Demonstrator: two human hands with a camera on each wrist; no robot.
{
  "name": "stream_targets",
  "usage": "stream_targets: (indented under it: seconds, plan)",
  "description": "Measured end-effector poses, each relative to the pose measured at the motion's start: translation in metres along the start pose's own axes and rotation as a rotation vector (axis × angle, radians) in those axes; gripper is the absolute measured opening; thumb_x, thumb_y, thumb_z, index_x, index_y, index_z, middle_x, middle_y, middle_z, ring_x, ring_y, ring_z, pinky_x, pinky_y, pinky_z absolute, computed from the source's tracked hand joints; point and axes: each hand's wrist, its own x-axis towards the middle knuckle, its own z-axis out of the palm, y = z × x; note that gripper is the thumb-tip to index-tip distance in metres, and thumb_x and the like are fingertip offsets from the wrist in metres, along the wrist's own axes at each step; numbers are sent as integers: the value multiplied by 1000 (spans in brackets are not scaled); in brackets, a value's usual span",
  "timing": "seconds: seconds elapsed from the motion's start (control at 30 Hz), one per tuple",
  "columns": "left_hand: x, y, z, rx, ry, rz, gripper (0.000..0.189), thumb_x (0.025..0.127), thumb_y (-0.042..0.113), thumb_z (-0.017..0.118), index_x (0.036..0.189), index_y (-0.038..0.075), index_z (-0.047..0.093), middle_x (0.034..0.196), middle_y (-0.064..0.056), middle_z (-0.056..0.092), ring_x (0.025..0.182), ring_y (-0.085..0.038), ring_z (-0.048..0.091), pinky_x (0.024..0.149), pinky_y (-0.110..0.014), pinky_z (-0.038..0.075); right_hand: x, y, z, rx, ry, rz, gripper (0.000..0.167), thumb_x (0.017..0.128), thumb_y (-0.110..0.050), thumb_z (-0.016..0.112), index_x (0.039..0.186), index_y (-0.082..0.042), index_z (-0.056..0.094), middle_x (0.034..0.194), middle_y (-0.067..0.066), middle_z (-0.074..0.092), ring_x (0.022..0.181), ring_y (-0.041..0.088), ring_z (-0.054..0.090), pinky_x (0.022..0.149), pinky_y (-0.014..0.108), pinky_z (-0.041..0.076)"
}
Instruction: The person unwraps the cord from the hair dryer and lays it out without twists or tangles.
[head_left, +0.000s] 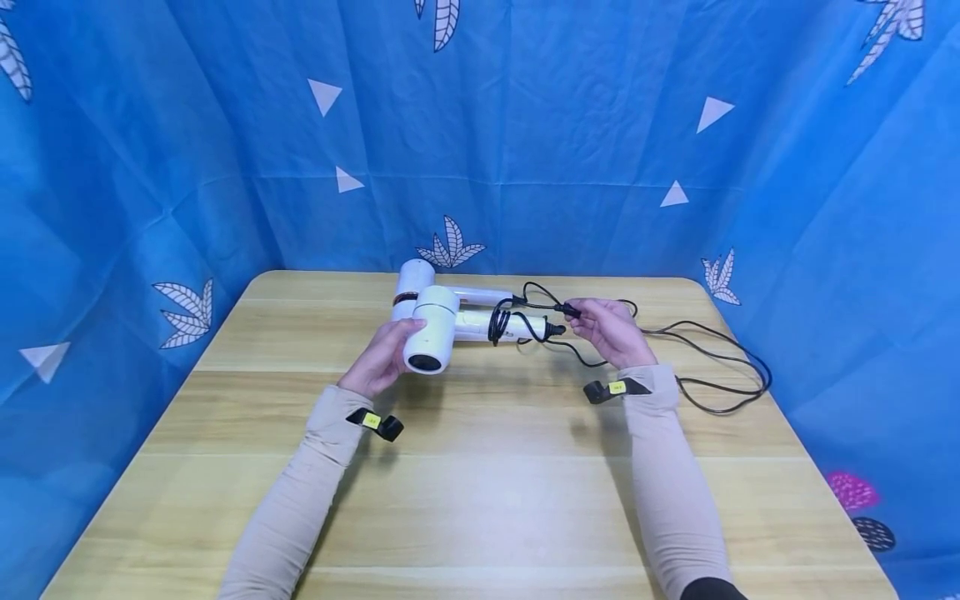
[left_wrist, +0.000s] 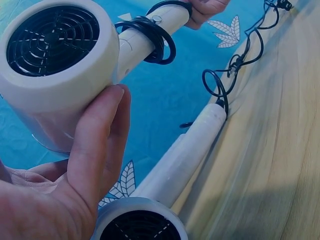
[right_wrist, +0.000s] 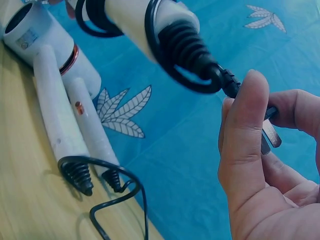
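My left hand [head_left: 384, 357] grips the barrel of a white hair dryer [head_left: 435, 329], thumb and fingers around its side. Black cord [left_wrist: 152, 37] is looped around that dryer's handle, and its dark round grille [left_wrist: 52, 40] shows in the left wrist view. With thumb and fingertips, my right hand [head_left: 611, 329] pinches a black plug [right_wrist: 271, 134] beside the handle's end; flat prongs stick out between the fingers. Behind the held dryer lies another white hair dryer [head_left: 480, 295] with a copper-coloured ring. The right wrist view shows two white handles [right_wrist: 55, 110] side by side on the table.
More black cord [head_left: 738, 358] trails in loose loops across the right side of the wooden table [head_left: 480, 500]. A blue patterned curtain [head_left: 510, 125] hangs behind the table's back edge and along both sides.
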Motion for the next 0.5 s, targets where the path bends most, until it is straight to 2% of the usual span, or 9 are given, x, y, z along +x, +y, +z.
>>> stream_targets:
  seconds: [0.2, 0.4, 0.5]
  plan:
    - [-1, 2, 0, -3, 13, -16, 64, 103, 32, 53, 152, 1, 26, 114, 0, 63, 92, -9, 70, 73, -21, 61, -4, -6, 4, 1, -18, -14, 24, 107, -4, 49, 101, -6, 73, 91, 4, 74, 72, 8, 69, 69, 15, 60]
    - [-1, 4, 0, -15, 25, -17, 63, 103, 31, 52, 152, 1, 27, 112, 1, 65, 91, -9, 71, 72, -22, 62, -10, -11, 10, -12, -25, -33, 20, 106, -4, 51, 110, -1, 70, 91, 5, 74, 70, 8, 69, 69, 16, 61]
    - [-1, 4, -1, -8, 27, -19, 64, 103, 33, 52, 152, 2, 27, 114, 0, 64, 93, -10, 70, 73, -23, 61, -13, -14, 14, -20, -30, -37, 21, 106, -4, 51, 107, -2, 72, 90, 5, 75, 70, 8, 69, 69, 16, 60]
